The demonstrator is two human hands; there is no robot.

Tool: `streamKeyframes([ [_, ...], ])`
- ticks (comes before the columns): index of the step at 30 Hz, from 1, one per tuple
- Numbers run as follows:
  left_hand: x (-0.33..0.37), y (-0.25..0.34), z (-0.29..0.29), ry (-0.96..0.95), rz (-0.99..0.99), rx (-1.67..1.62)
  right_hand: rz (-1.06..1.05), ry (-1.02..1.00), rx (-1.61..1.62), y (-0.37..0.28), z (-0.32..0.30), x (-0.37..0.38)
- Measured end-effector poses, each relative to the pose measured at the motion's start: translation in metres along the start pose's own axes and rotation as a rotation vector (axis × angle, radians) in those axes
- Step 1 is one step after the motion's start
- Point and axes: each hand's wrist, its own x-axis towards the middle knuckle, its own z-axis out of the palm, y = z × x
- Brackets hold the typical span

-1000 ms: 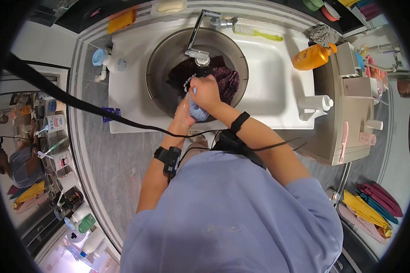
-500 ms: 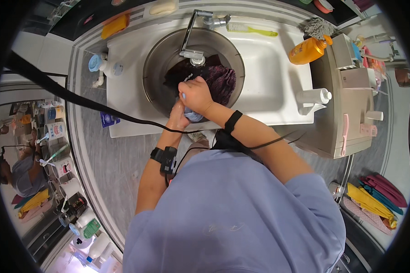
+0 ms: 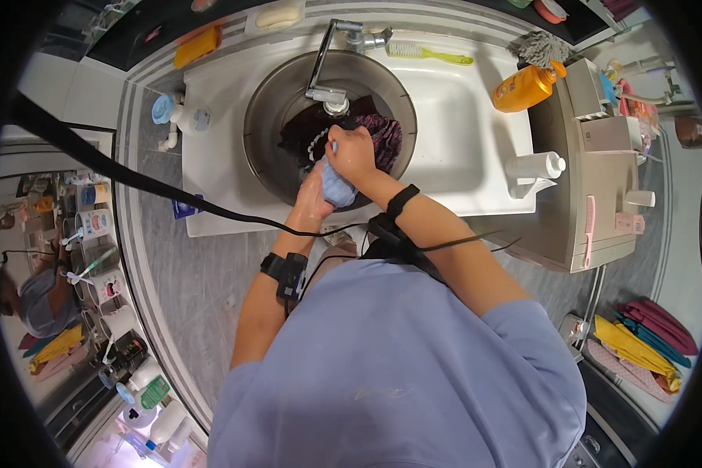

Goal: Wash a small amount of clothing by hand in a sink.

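Observation:
Over a round metal basin (image 3: pixel 256 160), I hold a wet light blue cloth (image 3: pixel 338 189) with both hands. My right hand (image 3: pixel 352 154) is closed in a fist on the cloth's upper end, and a bit of blue pokes out by the thumb. Along the left side of the cloth, my left hand (image 3: pixel 313 193) grips it from below; some of its fingers are hidden. Behind my hands, dark patterned clothing (image 3: pixel 388 142) lies in the basin. A white beaded string or trim (image 3: pixel 314 146) shows against the dark fabric. The tap's spout (image 3: pixel 335 105) hangs just above.
The basin stands in a white sink (image 3: pixel 444 156). A green brush (image 3: pixel 429 53), an orange pump bottle (image 3: pixel 524 87) and a white bottle (image 3: pixel 535 165) rest along its edges. A jug-like white bottle (image 3: pixel 191 118) stands at left. A black cable (image 3: pixel 156 185) crosses before me.
My right hand has shifted slightly up and right, away from the left hand. More of the light blue cloth shows between them, and the white beads have come into view.

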Motion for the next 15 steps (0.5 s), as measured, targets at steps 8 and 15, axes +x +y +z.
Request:
streamKeyframes([
  [8,0.022,0.0,-0.102,-0.162,0.712,1.084,-0.252,-0.109,0.131,-0.058,-0.007,-0.016],
  [15,-0.005,-0.003,-0.006,0.073,0.093,0.198,-0.038,0.052,0.116,-0.025,0.003,-0.006],
])
